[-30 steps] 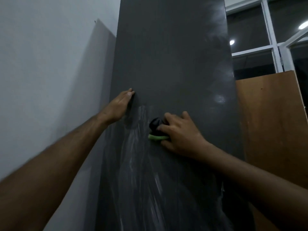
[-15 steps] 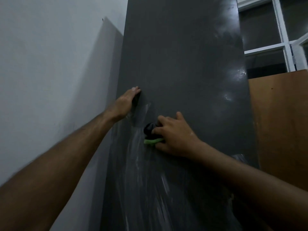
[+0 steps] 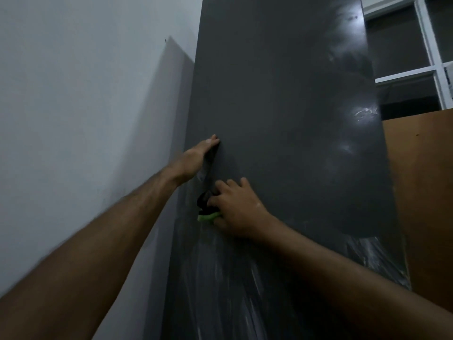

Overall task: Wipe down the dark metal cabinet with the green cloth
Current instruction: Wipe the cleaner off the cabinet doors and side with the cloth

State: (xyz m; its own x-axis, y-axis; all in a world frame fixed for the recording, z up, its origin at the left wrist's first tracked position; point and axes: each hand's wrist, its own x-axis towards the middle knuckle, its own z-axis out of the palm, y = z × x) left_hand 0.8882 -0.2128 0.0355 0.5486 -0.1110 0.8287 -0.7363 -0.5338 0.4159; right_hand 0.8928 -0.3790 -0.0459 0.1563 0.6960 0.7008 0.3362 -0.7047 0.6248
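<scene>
Head view: the wiping step is in hand, the right hand (image 3: 239,212) curled in a grip on the bunched green cloth (image 3: 208,217) against the dark metal cabinet (image 3: 282,119), the left hand (image 3: 196,155) flat, fingers straight, bracing its left edge; the next stroke likely calls for the streaked lower panel.

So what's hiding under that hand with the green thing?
Under the right hand a bunched green cloth pokes out, with a dark part above it, pressed on the dark cabinet. The hand covers the rest.
</scene>
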